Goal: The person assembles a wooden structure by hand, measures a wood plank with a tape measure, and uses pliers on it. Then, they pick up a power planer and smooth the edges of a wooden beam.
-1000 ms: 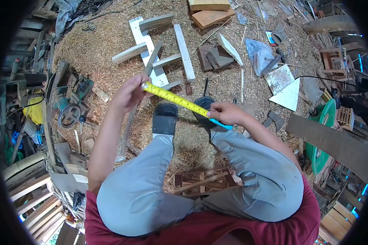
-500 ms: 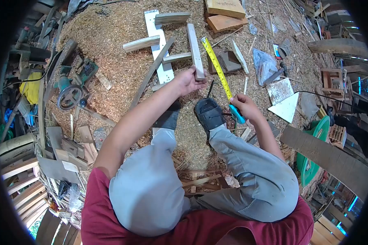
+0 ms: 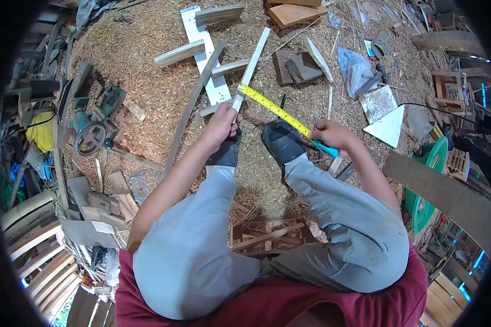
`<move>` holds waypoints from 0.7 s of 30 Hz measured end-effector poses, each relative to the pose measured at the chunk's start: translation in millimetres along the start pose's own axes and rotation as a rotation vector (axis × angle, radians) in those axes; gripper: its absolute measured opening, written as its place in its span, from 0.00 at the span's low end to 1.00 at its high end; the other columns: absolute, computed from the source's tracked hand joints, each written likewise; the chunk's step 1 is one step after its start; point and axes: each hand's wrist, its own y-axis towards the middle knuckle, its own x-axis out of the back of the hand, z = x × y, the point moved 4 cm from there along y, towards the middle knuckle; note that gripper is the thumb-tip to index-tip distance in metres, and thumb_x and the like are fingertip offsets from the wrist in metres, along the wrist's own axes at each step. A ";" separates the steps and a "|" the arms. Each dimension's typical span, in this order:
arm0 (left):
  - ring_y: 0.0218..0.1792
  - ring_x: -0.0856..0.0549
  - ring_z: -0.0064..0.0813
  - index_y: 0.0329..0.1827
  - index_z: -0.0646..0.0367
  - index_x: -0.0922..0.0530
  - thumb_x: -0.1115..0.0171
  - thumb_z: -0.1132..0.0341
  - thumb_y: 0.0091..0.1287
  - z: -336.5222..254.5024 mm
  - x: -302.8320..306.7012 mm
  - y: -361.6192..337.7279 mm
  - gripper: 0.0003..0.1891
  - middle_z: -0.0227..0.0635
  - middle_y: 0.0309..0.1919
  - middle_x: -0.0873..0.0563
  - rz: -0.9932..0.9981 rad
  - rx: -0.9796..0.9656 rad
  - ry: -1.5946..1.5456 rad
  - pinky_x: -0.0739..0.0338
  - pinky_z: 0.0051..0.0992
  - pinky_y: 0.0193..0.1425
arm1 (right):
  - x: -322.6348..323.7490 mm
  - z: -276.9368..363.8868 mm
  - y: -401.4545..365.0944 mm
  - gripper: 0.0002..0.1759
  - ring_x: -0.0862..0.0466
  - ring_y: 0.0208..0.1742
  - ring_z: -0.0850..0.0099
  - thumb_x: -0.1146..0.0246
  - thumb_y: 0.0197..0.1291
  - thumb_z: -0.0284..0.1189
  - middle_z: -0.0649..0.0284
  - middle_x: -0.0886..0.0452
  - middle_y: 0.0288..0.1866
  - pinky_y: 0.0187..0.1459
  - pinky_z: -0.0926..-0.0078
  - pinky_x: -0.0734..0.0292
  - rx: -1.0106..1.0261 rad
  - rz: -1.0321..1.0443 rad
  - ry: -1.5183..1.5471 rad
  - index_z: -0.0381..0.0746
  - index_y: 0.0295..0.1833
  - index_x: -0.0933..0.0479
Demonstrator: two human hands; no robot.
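My left hand (image 3: 222,126) is closed around the near end of a narrow wooden strip (image 3: 254,54), which slants up and away to the right. In my right hand (image 3: 333,134) is a tape measure (image 3: 325,149) with a teal case, held in closed fingers. Its yellow blade (image 3: 275,109) is drawn out to the left, and the tip meets the strip a little above my left hand. Behind the strip lies a white board (image 3: 197,38) with several wooden pieces set across it, and a long thin slat (image 3: 198,98) leans along its left side.
Wood shavings cover the ground. Dark wood blocks (image 3: 297,68), a plastic bag (image 3: 354,71) and a white triangular piece (image 3: 386,126) lie to the right. A machine with a handwheel (image 3: 90,138) stands at left; a wide plank (image 3: 442,193) crosses a green basin (image 3: 439,158).
My left hand has moved left and down, turning the wooden strip to slant rightward. The tape blade has swung from pointing up to pointing left, its tip now at the strip.
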 end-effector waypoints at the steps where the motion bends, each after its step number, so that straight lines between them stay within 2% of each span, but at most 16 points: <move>1: 0.27 0.30 0.15 0.55 0.53 0.30 0.51 0.58 0.81 2.2 -0.5 1.1 0.10 0.26 0.34 0.25 -0.005 -0.002 0.015 0.32 0.21 0.31 | -1.3 0.9 3.2 0.20 0.21 0.31 0.72 0.31 0.65 0.46 0.62 0.17 0.28 0.37 0.64 0.26 -0.003 0.015 0.023 0.38 0.36 0.16; 4: 0.26 0.30 0.15 0.58 0.54 0.30 0.51 0.58 0.81 7.5 -1.5 3.0 0.12 0.25 0.34 0.25 -0.024 0.014 -0.079 0.32 0.20 0.30 | 2.3 3.2 7.9 0.21 0.20 0.31 0.71 0.31 0.65 0.47 0.61 0.17 0.28 0.37 0.63 0.26 -0.022 0.050 -0.033 0.38 0.36 0.16; 8: 0.26 0.31 0.14 0.60 0.53 0.30 0.51 0.54 0.84 10.4 1.1 6.3 0.14 0.25 0.34 0.26 -0.079 0.031 -0.030 0.33 0.19 0.30 | 15.7 4.5 7.8 0.20 0.18 0.32 0.66 0.31 0.64 0.48 0.59 0.16 0.29 0.38 0.61 0.25 -0.074 0.061 -0.104 0.39 0.37 0.15; 10: 0.26 0.31 0.14 0.60 0.53 0.30 0.51 0.53 0.85 9.2 -0.2 5.7 0.14 0.24 0.33 0.26 -0.096 0.037 0.009 0.33 0.19 0.30 | 18.6 1.6 12.4 0.22 0.15 0.36 0.60 0.31 0.62 0.50 0.55 0.14 0.32 0.42 0.58 0.23 -0.042 0.022 -0.147 0.39 0.39 0.15; 13: 0.26 0.32 0.15 0.67 0.50 0.31 0.52 0.52 0.86 8.2 -6.2 2.7 0.17 0.25 0.32 0.28 -0.083 0.002 -0.031 0.32 0.19 0.31 | 24.5 5.8 8.8 0.25 0.12 0.46 0.50 0.32 0.61 0.52 0.49 0.11 0.41 0.51 0.55 0.19 -0.045 -0.034 -0.195 0.38 0.43 0.14; 16: 0.27 0.33 0.15 0.79 0.43 0.35 0.56 0.53 0.88 0.3 -15.7 -6.4 0.21 0.25 0.31 0.30 -0.124 -0.117 0.036 0.31 0.19 0.32 | 19.0 -3.5 17.4 0.22 0.14 0.37 0.57 0.32 0.63 0.50 0.54 0.14 0.33 0.42 0.57 0.22 -0.011 -0.111 -0.203 0.39 0.39 0.16; 19: 0.28 0.33 0.16 0.86 0.35 0.43 0.59 0.55 0.89 4.3 -16.9 -5.3 0.25 0.26 0.32 0.30 -0.008 -0.159 0.052 0.30 0.20 0.33 | 15.3 -5.0 18.0 0.23 0.14 0.38 0.54 0.32 0.62 0.50 0.52 0.13 0.34 0.43 0.56 0.22 -0.012 -0.098 -0.168 0.39 0.40 0.16; 21: 0.28 0.33 0.16 0.87 0.35 0.44 0.61 0.55 0.89 7.0 -16.0 -3.6 0.25 0.26 0.33 0.29 -0.010 -0.140 0.033 0.29 0.20 0.34 | 13.1 -3.9 19.9 0.24 0.12 0.46 0.50 0.33 0.61 0.51 0.49 0.11 0.41 0.49 0.54 0.19 -0.026 -0.103 -0.196 0.39 0.44 0.14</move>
